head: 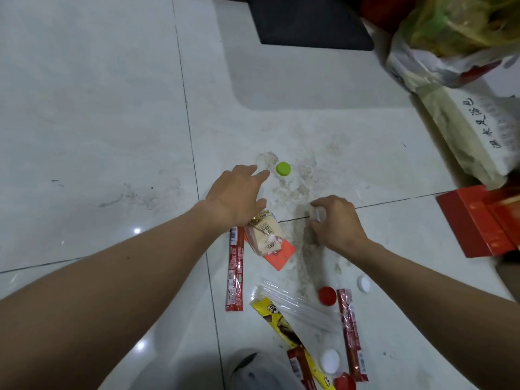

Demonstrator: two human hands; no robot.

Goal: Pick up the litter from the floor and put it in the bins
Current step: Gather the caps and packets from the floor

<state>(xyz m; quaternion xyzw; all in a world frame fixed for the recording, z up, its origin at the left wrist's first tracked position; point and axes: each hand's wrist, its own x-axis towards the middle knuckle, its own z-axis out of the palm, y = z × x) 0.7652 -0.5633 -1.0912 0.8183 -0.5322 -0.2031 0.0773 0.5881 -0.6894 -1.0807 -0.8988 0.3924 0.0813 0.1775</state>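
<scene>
Litter lies scattered on the white tiled floor. My left hand (237,195) reaches forward with fingers straight, its tips just short of a green bottle cap (283,168). My right hand (334,222) is curled round a small white cap (318,213). Below the left hand lie a beige snack packet (264,235) on an orange card (280,256) and a red stick wrapper (235,271). Nearer me are a red cap (327,295), a white cap (363,284), a clear plastic bag (298,304), a yellow wrapper (281,322), another red stick wrapper (351,333) and a second white cap (330,360).
A dark mat (309,21) lies at the top. Stuffed plastic bags (450,38) and a white paper bag (478,130) stand at the upper right, with a red box (481,223) below them. My shoe (259,372) shows at the bottom edge.
</scene>
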